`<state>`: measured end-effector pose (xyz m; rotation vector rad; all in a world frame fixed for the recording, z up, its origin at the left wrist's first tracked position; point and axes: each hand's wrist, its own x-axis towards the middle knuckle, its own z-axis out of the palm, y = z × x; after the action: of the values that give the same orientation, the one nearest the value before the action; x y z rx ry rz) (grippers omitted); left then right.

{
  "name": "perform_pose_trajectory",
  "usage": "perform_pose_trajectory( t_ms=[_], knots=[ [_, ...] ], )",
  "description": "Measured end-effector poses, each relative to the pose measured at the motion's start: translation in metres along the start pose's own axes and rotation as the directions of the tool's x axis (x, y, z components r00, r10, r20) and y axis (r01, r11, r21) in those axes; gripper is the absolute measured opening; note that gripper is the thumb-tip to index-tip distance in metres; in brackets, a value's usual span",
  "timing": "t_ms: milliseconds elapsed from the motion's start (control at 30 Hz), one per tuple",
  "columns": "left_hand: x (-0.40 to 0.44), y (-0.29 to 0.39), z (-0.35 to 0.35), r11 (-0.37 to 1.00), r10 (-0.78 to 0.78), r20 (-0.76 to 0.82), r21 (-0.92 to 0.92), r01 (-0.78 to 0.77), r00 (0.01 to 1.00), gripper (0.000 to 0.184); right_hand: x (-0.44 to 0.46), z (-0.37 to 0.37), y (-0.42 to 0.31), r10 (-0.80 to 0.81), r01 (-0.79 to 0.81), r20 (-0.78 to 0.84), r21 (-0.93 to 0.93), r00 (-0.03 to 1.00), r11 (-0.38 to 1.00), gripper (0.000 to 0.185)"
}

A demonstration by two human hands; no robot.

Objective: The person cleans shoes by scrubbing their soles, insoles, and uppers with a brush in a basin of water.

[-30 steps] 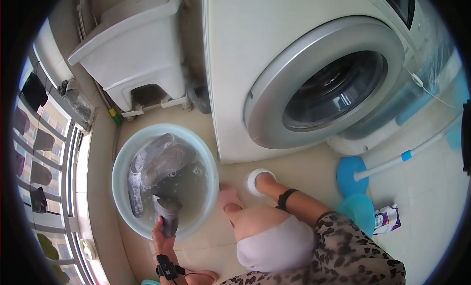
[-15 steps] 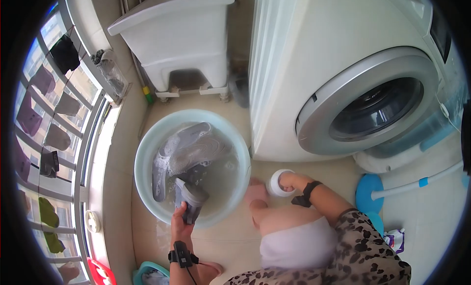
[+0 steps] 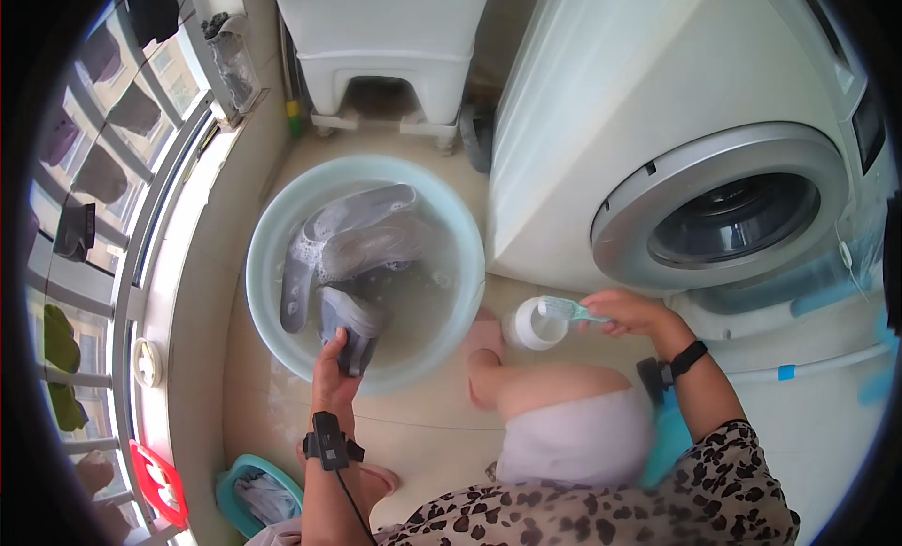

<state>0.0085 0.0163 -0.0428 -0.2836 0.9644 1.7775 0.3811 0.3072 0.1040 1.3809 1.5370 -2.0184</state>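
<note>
My left hand (image 3: 335, 372) is closed on a grey shoe (image 3: 349, 325), which it holds tilted over the near edge of a pale blue basin (image 3: 260, 255). Cloudy water fills the basin, and grey insoles (image 3: 366, 210) and another grey shoe (image 3: 371, 248) lie in it with some suds. To the right, my right hand (image 3: 625, 313) grips a small brush (image 3: 568, 309) with a light green handle. The brush's white head is at the mouth of a white round container (image 3: 536, 328) on the floor.
A washing machine (image 3: 554, 170) stands at the right, a white sink unit (image 3: 385, 29) behind the basin. At the lower left are a teal tub (image 3: 225, 494) with cloth and a red object (image 3: 155, 480). Socks (image 3: 99, 175) hang by the window.
My right hand has come out of the white container with the brush in it. My left hand still holds the shoe at the basin. The camera view has shifted.
</note>
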Motion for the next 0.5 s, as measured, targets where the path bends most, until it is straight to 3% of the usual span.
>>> perform_pose_trajectory(
  t_ms=[33, 200, 333, 500],
  knots=[
    [-0.002, 0.001, 0.006, 0.999, -0.022, 0.014, -0.037, 0.023, 1.000, 0.040, -0.009, 0.009, -0.015, -0.029, 0.029, 0.000, 0.037, 1.000, 0.999, 0.032],
    [-0.009, 0.007, 0.033, 0.960, -0.010, 0.090, -0.277, 0.035, 0.996, 0.036, -0.042, 0.075, -0.117, -0.084, 0.099, 0.092, -0.172, 0.992, 0.980, 0.034],
    [-0.009, 0.009, 0.037, 0.936, 0.003, 0.124, -0.349, 0.041, 0.992, 0.035, -0.065, 0.147, -0.175, -0.152, 0.167, 0.074, -0.290, 0.986, 0.942, 0.033],
    [-0.010, 0.013, 0.032, 0.923, -0.057, 0.107, -0.373, 0.093, 0.993, 0.034, -0.022, 0.221, -0.153, -0.420, 0.401, 0.076, -0.484, 0.904, 0.777, 0.031]
  ],
)
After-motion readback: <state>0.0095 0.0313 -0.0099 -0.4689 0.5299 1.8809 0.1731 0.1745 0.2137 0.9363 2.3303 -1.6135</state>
